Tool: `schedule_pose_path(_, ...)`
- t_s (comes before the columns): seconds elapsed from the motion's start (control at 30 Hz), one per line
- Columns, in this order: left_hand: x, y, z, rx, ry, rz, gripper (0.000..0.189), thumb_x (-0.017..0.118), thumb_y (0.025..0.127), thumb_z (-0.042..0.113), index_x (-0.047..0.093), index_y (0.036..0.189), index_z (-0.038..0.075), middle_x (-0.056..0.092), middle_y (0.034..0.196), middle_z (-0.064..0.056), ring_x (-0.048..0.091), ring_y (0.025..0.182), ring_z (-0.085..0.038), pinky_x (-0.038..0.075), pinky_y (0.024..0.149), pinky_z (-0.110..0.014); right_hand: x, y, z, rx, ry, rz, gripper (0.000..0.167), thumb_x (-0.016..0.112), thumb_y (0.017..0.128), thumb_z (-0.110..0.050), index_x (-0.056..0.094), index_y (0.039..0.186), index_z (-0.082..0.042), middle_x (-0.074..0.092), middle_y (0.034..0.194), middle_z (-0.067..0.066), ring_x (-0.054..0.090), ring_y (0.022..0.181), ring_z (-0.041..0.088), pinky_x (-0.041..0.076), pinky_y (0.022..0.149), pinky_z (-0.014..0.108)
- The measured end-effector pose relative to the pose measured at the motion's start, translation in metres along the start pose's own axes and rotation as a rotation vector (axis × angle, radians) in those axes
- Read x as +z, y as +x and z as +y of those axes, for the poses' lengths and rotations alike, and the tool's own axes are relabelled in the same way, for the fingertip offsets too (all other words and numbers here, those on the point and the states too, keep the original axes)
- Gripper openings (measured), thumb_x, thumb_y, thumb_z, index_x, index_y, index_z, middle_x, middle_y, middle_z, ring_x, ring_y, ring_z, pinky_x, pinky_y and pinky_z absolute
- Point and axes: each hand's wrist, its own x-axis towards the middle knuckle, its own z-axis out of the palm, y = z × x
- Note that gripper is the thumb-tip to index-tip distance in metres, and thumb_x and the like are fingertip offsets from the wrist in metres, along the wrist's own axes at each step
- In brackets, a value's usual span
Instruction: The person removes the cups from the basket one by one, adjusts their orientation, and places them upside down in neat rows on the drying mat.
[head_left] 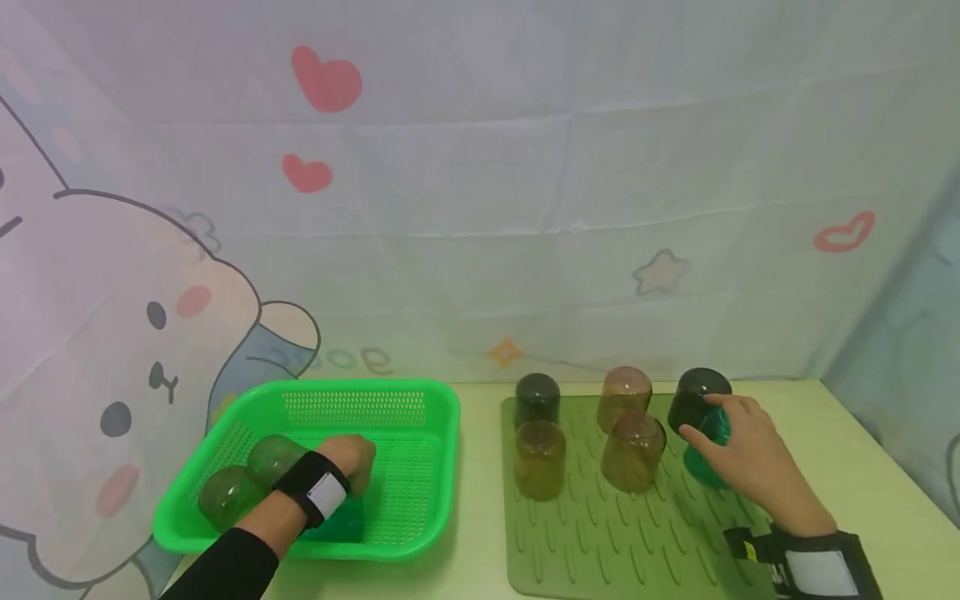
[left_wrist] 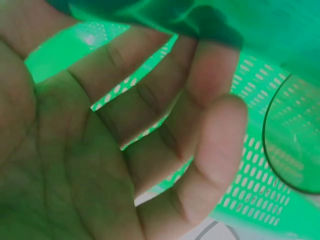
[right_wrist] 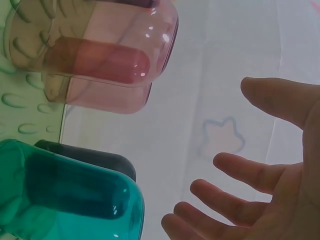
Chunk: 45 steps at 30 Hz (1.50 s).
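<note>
My left hand is inside the green plastic basket and grips a teal see-through cup. In the left wrist view its fingers curl up against that cup, whose far side is out of frame. Over the drying mat, my right hand has its thumb and fingers spread. It is beside another teal cup, standing upside down; the right wrist view shows a gap between them. A dark cup stands just behind that teal one.
Two see-through cups lie at the basket's left side. On the mat stand two pinkish cups, an amber cup and a second dark cup, all upside down. A printed cloth hangs behind the table.
</note>
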Motion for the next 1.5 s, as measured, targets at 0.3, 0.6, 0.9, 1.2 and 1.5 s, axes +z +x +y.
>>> schedule_pose_path(0.3, -0.008, -0.003, -0.006, 0.054, -0.075, 0.144, 0.044, 0.052, 0.082, -0.014, 0.029, 0.058, 0.014, 0.016, 0.056, 0.002, 0.014, 0.052, -0.012, 0.019, 0.050, -0.028, 0.001, -0.004, 0.001, -0.007, -0.004, 0.035, 0.065, 0.060, 0.093, -0.039, 0.042, 0.130, 0.012, 0.035, 0.127, 0.038, 0.035, 0.113, 0.056, 0.034, 0.085, 0.068)
schedule_pose_path(0.6, -0.010, -0.002, -0.010, 0.097, -0.146, 0.181, 0.046, 0.048, 0.082, -0.019, 0.027, 0.058, 0.015, 0.014, 0.059, 0.002, 0.013, 0.055, -0.013, 0.017, 0.053, -0.031, 0.003, -0.010, 0.004, -0.011, -0.004, 0.015, 0.065, 0.059, 0.093, -0.040, 0.042, 0.130, 0.011, 0.036, 0.127, 0.038, 0.036, 0.112, 0.055, 0.035, 0.084, 0.067)
schedule_pose_path(0.9, -0.009, -0.009, -0.016, 0.142, -0.253, 0.265, 0.030, 0.050, 0.079, -0.019, 0.049, 0.076, 0.011, 0.043, 0.072, -0.002, 0.032, 0.061, -0.016, 0.030, 0.058, -0.033, -0.002, -0.014, 0.002, 0.003, -0.007, -0.003, 0.069, 0.055, 0.094, -0.045, 0.041, 0.131, 0.011, 0.035, 0.128, 0.038, 0.035, 0.113, 0.056, 0.034, 0.084, 0.068)
schedule_pose_path(1.2, -0.002, -0.010, -0.018, 0.183, -0.328, 0.442, 0.026, 0.054, 0.079, -0.015, 0.065, 0.086, 0.008, 0.063, 0.086, -0.007, 0.055, 0.070, -0.019, 0.047, 0.063, -0.035, -0.001, -0.019, 0.000, 0.032, 0.014, -0.020, 0.069, 0.054, 0.094, -0.046, 0.040, 0.132, 0.010, 0.033, 0.129, 0.038, 0.035, 0.114, 0.056, 0.033, 0.085, 0.069)
schedule_pose_path(1.5, -0.006, -0.019, -0.018, 0.169, -0.457, 0.636, 0.022, 0.056, 0.079, -0.011, 0.065, 0.087, 0.007, 0.063, 0.085, -0.007, 0.049, 0.064, -0.012, 0.045, 0.059, -0.033, 0.003, -0.020, -0.004, 0.024, 0.040, -0.003, 0.068, 0.054, 0.094, -0.046, 0.040, 0.132, 0.009, 0.033, 0.132, 0.037, 0.034, 0.116, 0.056, 0.032, 0.087, 0.069)
